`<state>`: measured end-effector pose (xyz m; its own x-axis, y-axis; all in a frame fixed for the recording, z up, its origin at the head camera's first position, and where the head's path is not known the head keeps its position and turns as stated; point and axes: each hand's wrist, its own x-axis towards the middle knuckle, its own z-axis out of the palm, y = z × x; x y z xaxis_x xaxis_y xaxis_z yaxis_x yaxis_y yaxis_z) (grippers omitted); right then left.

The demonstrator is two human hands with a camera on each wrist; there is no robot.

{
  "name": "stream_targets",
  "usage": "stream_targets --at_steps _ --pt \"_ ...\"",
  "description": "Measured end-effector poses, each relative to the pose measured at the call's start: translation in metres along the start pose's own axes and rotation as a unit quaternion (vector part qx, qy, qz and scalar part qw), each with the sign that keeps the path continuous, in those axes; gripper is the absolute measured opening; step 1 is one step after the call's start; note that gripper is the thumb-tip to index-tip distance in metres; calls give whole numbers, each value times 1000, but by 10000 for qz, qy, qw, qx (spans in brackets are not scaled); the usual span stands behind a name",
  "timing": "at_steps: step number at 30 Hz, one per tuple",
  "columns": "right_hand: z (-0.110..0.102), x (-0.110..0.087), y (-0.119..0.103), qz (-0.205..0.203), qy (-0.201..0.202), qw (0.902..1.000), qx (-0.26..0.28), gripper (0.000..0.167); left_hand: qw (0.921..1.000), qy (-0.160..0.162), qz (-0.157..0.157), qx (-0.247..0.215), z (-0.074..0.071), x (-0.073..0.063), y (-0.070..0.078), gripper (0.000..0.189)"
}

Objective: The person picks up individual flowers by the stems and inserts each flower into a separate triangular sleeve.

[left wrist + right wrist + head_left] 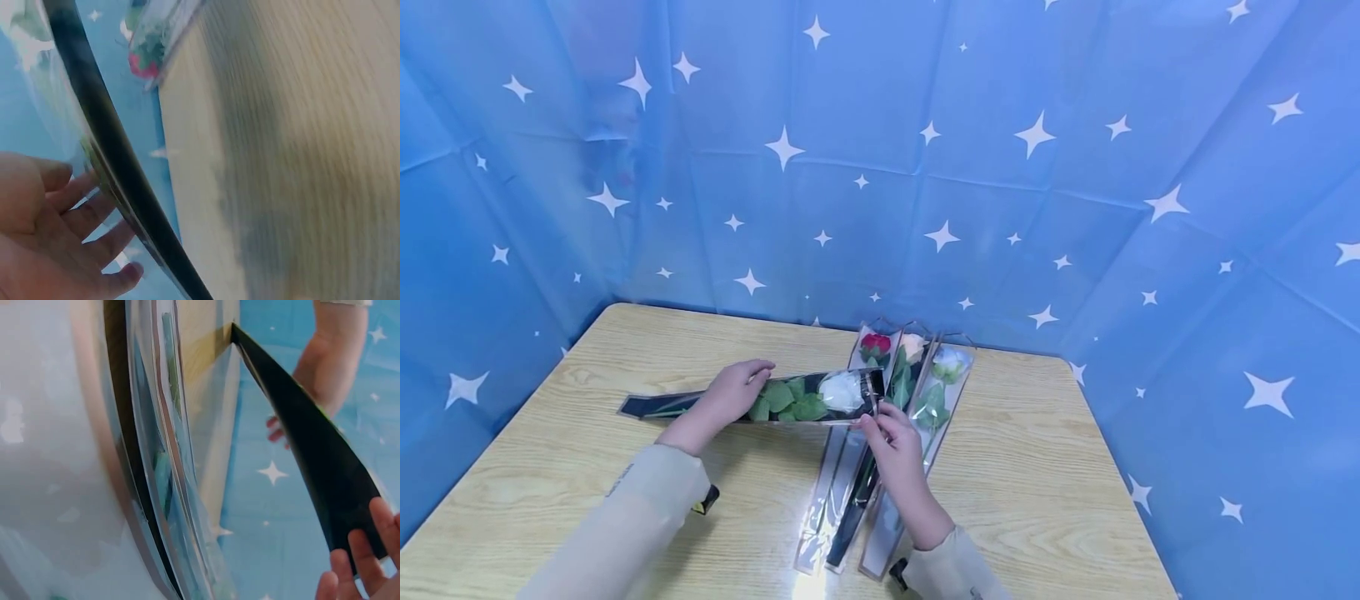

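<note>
A single white rose (841, 392) with green leaves lies in a long tapered clear-and-black sleeve (808, 372), held crosswise above the table. My right hand (895, 446) pinches the wide end of the sleeve, beside the bloom. In the right wrist view its fingers (361, 550) lie against the black back. Across the narrower stem part reaches my left hand (737, 393), its relaxed fingers touching the sleeve's edge. Under the sleeve's wide end lie three more wrapped flowers side by side: a red rose (876, 344), a cream rose (913, 347) and a pale blue-white rose (951, 363).
The wood-grain table (1037, 467) has rounded far corners. A blue curtain (880, 208) with white stars surrounds its back and sides. The three wrapped flowers stretch from the back edge toward the front, their narrow ends nearest me.
</note>
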<state>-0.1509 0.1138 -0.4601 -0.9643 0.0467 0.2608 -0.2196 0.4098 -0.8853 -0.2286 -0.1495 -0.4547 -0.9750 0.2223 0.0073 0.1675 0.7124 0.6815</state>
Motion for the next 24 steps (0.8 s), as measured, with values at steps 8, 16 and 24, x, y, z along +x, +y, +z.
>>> stream_targets --at_steps 8,16,24 --pt "-5 6 1 10 143 9998 163 25 9995 -35 239 -186 -5 -5 -17 28" --pt "-18 22 -22 263 382 9972 579 25 9951 483 318 -807 5 -7 -11 21" --pt "1 43 0 616 -139 9852 1593 33 9760 1402 -74 -1667 20 -9 6 28"
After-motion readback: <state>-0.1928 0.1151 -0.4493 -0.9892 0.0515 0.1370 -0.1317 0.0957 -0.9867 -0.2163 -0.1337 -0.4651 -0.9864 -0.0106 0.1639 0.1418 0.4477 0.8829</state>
